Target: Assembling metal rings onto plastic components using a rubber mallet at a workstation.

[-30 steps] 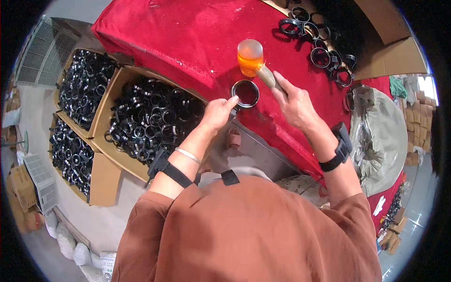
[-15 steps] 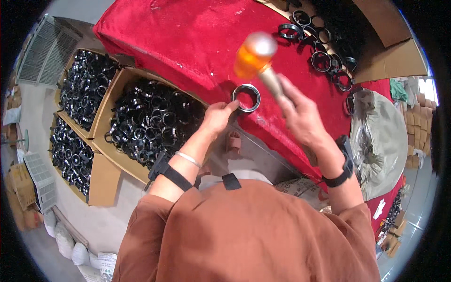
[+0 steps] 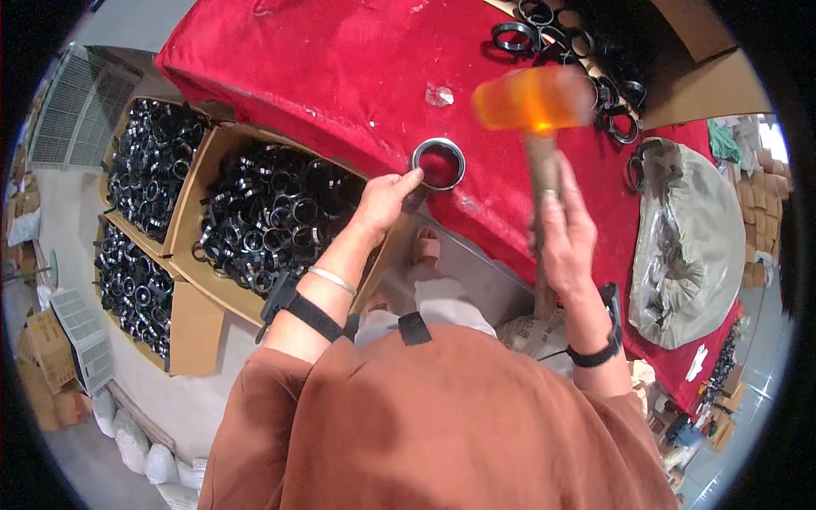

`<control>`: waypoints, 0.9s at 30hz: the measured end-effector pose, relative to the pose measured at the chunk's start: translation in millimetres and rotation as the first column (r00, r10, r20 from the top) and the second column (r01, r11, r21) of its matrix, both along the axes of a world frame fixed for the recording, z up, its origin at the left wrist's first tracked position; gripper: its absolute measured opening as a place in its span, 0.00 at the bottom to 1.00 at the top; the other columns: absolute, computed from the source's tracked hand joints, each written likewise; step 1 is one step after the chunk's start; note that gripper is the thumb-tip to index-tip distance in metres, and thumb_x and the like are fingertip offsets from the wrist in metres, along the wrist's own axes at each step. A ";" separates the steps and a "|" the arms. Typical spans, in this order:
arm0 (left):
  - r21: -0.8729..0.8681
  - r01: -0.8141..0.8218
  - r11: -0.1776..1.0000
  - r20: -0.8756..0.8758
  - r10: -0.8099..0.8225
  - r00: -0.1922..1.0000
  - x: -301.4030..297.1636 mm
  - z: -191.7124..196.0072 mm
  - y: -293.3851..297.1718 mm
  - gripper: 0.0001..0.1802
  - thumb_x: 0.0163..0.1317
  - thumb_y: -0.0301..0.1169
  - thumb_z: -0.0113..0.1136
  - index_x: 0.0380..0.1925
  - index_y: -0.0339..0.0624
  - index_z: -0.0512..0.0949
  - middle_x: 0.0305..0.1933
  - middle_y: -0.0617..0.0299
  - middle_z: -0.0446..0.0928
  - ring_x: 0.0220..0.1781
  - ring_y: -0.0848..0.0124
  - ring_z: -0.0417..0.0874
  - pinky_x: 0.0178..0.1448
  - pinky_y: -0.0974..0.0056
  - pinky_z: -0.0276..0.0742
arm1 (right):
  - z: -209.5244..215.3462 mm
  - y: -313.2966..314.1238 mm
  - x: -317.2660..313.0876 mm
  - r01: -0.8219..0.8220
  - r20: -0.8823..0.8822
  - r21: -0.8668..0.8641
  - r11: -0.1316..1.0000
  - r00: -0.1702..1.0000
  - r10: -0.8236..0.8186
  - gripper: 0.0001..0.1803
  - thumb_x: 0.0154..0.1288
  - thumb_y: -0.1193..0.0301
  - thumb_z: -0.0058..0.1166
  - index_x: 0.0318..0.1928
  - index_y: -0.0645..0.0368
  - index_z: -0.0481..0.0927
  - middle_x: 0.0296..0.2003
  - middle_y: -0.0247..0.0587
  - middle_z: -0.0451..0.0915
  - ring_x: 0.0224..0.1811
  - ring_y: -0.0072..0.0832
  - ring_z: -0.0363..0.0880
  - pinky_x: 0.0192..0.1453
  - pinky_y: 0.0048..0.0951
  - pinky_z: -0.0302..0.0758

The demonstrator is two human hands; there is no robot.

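Observation:
My left hand (image 3: 384, 204) pinches the near left rim of a black ring with a silver metal edge (image 3: 461, 164). The ring lies at the near edge of a table covered in red cloth (image 3: 297, 68). To its right, my right hand (image 3: 568, 242) is wrapped around the wooden handle of a mallet (image 3: 534, 99). The mallet's translucent orange head is raised, apart from the ring, and blurred by motion. A small clear plastic scrap (image 3: 439, 96) lies on the cloth beyond the ring.
Left of the table, cardboard boxes (image 3: 197, 319) hold heaps of black and silver rings (image 3: 263, 217). More black rings (image 3: 516, 37) lie at the far right by an open carton (image 3: 705, 93). A grey-green plastic-lined bag (image 3: 688, 246) sits on the table's right side.
The mallet has swung right and turned, its head now lying crosswise. My right hand has come nearer to me. The left hand still pinches the ring, both slightly farther left in the picture.

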State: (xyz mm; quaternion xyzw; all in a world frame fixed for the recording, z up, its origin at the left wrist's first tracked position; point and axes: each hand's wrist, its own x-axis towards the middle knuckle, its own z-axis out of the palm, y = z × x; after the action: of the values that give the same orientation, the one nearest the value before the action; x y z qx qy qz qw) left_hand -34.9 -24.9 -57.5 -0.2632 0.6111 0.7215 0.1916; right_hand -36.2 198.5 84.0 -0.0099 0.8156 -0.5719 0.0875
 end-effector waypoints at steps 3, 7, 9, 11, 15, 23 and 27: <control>0.037 -0.025 0.999 -0.022 0.025 0.999 -1.3 14.4 2.3 0.19 0.59 0.48 0.61 0.26 0.41 0.79 0.27 0.69 0.74 0.33 0.78 0.68 0.39 0.67 0.64 | 7.3 -2.4 28.3 0.046 -0.227 -0.057 0.997 0.972 -0.058 0.29 0.70 0.72 0.38 0.70 0.57 0.53 0.27 0.30 0.73 0.19 0.13 0.65 0.23 0.17 0.66; 0.000 0.051 0.999 -0.084 -0.051 0.995 -4.6 6.7 8.7 0.20 0.59 0.55 0.58 0.25 0.52 0.78 0.24 0.76 0.74 0.24 0.83 0.68 0.29 0.73 0.59 | -67.1 15.8 54.6 -0.025 -0.457 0.580 0.814 0.817 0.351 0.29 0.67 0.72 0.44 0.68 0.59 0.57 0.41 0.50 0.80 0.36 0.32 0.81 0.42 0.28 0.77; 0.036 0.038 0.999 -0.093 -0.034 0.995 -5.4 7.2 7.7 0.19 0.59 0.54 0.59 0.24 0.52 0.78 0.23 0.76 0.73 0.23 0.83 0.68 0.29 0.73 0.60 | -62.2 13.3 61.2 -0.119 -0.075 0.365 0.923 0.985 0.157 0.29 0.66 0.73 0.46 0.67 0.61 0.59 0.51 0.59 0.75 0.51 0.43 0.79 0.55 0.34 0.73; 0.046 0.031 0.998 -0.071 -0.028 0.997 0.5 5.2 6.7 0.18 0.60 0.52 0.59 0.24 0.52 0.78 0.23 0.76 0.73 0.23 0.83 0.68 0.28 0.73 0.60 | -43.8 9.6 58.9 -0.105 0.024 0.305 0.946 0.994 0.103 0.28 0.65 0.74 0.46 0.66 0.62 0.60 0.46 0.57 0.78 0.45 0.39 0.80 0.49 0.31 0.74; 0.042 0.028 0.999 -0.064 -0.025 0.998 2.2 -1.7 -1.2 0.17 0.61 0.50 0.59 0.23 0.51 0.77 0.22 0.74 0.73 0.22 0.82 0.68 0.27 0.74 0.60 | -29.6 8.3 62.9 -0.054 -0.326 0.077 0.996 0.942 0.076 0.30 0.67 0.75 0.39 0.70 0.58 0.53 0.26 0.34 0.73 0.21 0.16 0.66 0.27 0.18 0.67; 0.083 0.043 0.996 -0.061 -0.038 0.997 7.2 -2.1 5.8 0.18 0.62 0.50 0.57 0.24 0.49 0.77 0.22 0.73 0.73 0.23 0.81 0.70 0.29 0.72 0.63 | -50.0 23.6 61.7 -0.142 -0.078 0.318 0.937 0.981 0.175 0.28 0.65 0.75 0.45 0.65 0.66 0.60 0.52 0.60 0.75 0.52 0.39 0.79 0.54 0.30 0.73; 0.198 -0.050 0.979 0.003 0.051 0.999 -1.8 22.1 2.8 0.17 0.63 0.48 0.57 0.24 0.48 0.76 0.23 0.73 0.73 0.23 0.80 0.68 0.28 0.72 0.62 | -10.3 -12.8 25.5 -0.137 -0.093 0.205 0.969 0.983 0.158 0.28 0.66 0.75 0.45 0.66 0.64 0.59 0.53 0.59 0.74 0.53 0.40 0.78 0.54 0.32 0.74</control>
State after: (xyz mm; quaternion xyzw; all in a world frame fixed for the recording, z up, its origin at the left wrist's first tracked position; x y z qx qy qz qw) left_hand -36.6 -22.2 -35.4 -0.2573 0.5299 0.7836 0.1977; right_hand -10.7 185.7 73.6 -0.0929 0.8688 -0.4787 0.0859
